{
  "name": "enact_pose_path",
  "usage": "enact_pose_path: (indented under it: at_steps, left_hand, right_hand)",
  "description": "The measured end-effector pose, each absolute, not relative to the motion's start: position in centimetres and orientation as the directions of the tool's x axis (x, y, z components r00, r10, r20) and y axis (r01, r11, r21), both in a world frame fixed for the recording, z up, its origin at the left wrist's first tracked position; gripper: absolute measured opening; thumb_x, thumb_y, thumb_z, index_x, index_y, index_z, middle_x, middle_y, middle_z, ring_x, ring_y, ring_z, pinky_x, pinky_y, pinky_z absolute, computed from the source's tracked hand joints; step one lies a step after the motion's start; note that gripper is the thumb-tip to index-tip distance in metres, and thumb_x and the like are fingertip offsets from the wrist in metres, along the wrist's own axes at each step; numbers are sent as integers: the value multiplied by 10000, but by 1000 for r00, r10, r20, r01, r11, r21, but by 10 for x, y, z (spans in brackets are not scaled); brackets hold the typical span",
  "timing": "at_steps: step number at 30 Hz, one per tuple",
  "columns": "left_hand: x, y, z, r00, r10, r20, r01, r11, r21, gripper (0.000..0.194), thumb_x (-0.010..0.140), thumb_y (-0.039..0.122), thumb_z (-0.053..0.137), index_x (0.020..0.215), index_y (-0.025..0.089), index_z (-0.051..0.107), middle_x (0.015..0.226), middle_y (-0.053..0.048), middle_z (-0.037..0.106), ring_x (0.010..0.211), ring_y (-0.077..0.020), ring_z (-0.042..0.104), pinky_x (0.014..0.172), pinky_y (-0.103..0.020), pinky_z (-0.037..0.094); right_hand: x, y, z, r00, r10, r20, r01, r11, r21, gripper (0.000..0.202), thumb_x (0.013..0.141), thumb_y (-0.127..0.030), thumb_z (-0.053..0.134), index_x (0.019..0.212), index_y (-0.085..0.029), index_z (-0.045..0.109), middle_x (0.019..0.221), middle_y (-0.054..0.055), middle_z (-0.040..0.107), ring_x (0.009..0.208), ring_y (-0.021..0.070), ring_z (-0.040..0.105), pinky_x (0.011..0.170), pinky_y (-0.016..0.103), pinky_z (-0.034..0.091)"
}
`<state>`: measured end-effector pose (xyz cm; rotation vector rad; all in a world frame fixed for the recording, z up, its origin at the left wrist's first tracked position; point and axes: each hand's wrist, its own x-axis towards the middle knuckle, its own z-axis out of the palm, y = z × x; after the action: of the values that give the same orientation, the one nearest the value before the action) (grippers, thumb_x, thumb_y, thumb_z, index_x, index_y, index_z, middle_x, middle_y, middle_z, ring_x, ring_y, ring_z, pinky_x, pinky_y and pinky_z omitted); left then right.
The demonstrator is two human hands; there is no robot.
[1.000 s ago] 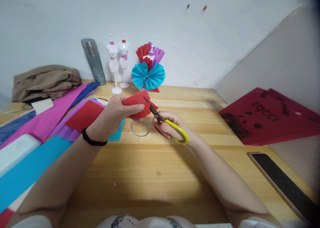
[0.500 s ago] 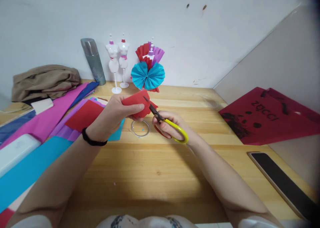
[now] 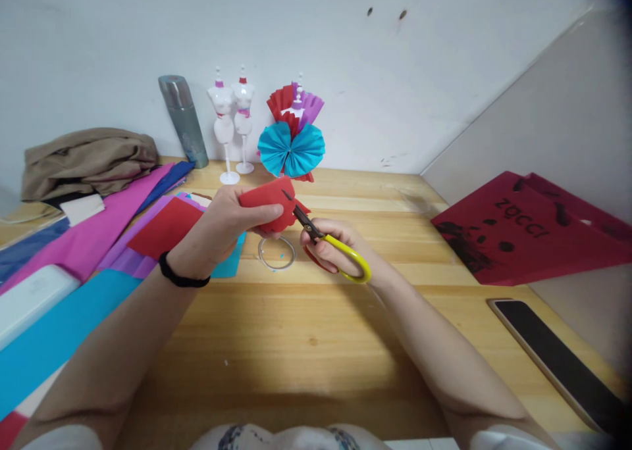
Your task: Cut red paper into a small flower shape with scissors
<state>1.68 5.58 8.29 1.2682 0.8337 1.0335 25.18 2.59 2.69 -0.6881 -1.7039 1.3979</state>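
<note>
In the head view, above the worktop's (image 3: 311, 331) far half, the left hand (image 3: 222, 220) clamps the red paper (image 3: 264, 197) under its thumb, while the right hand's (image 3: 340, 236) fingers, closed around the scissors (image 3: 310, 228), align their long axis leftward and toward the far edge, blades meeting the paper's right side.

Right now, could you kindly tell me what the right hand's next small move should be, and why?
Probably a gentle squeeze of the scissors: the right hand holds them, their dark blades overlap the red paper, and the left hand pinches that paper.
</note>
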Motion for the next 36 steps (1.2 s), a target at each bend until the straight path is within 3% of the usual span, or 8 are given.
enact_pose_path:
  at_steps: [9, 18, 36]
  left_hand:
    - [19, 54, 81, 311, 948, 62, -170, -9, 985, 384, 672, 462, 1013, 720, 147, 799, 718, -80, 794, 647, -201, 719, 642, -311, 606]
    - [21, 51, 83, 235, 963, 135, -102, -114, 988, 299, 699, 408, 962, 658, 155, 807, 682, -63, 774, 624, -177, 666, 598, -286, 527]
    - [20, 53, 83, 301, 946, 118, -88, -96, 992, 290, 693, 420, 977, 680, 165, 839, 746, -88, 836, 669, -214, 721, 642, -307, 570]
  right_hand:
    - [251, 26, 24, -525, 815, 247, -76, 244, -967, 538, 960, -724, 790, 984, -208, 638, 589, -123, 464, 391, 51, 317, 393, 212, 230]
    - [249, 24, 23, -507, 830, 232, -78, 224, -971, 568, 950, -755, 779, 975, -204, 641, 620, -110, 488, 402, 47, 350, 401, 215, 249]
    - [250, 25, 25, -529, 812, 247, -83, 240, -967, 540, 969, -732, 770, 954, -211, 633, 629, -106, 489, 421, 52, 349, 417, 225, 247]
